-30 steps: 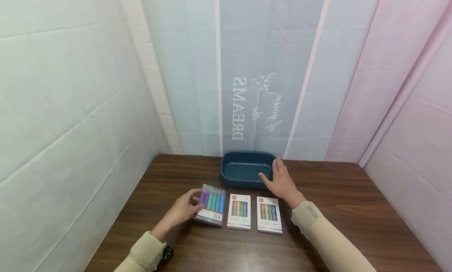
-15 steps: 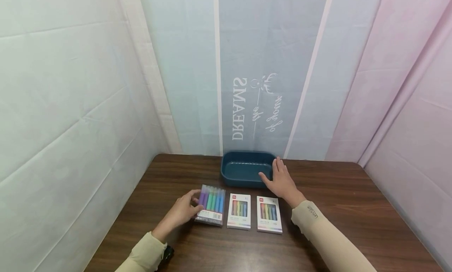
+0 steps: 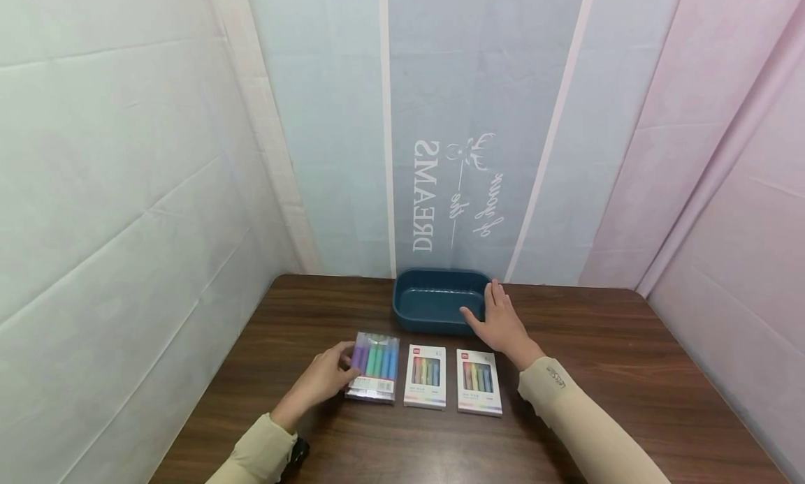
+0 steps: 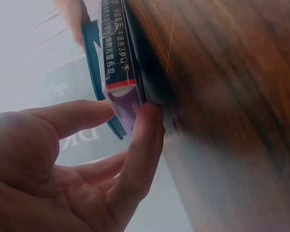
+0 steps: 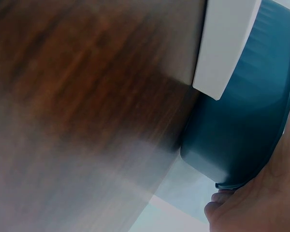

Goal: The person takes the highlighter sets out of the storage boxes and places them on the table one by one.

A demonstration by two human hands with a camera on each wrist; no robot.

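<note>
Three marker packs sit in a row on dark wood-grain table; left hand pinches leftmost clear plastic pack of coloured markers at its near-left edge, w/ right hand spread on teal oval plastic tray rim — pack prob. light, stiff, slick, so best gripped across its long sides.

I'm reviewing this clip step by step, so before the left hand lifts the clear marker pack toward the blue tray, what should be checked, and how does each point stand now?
1. Left hand grips the clear marker pack: ok, thumb and fingers pinch its left edge.
2. Pack clear of the table: not ok, it appears to lie flat.
3. Blue tray steadied: ok, the right hand rests on its right rim.
4. Tray has room: ok, nothing shows inside.
5. Two white marker boxes out of the way: ok, beside the pack, apart.
</note>
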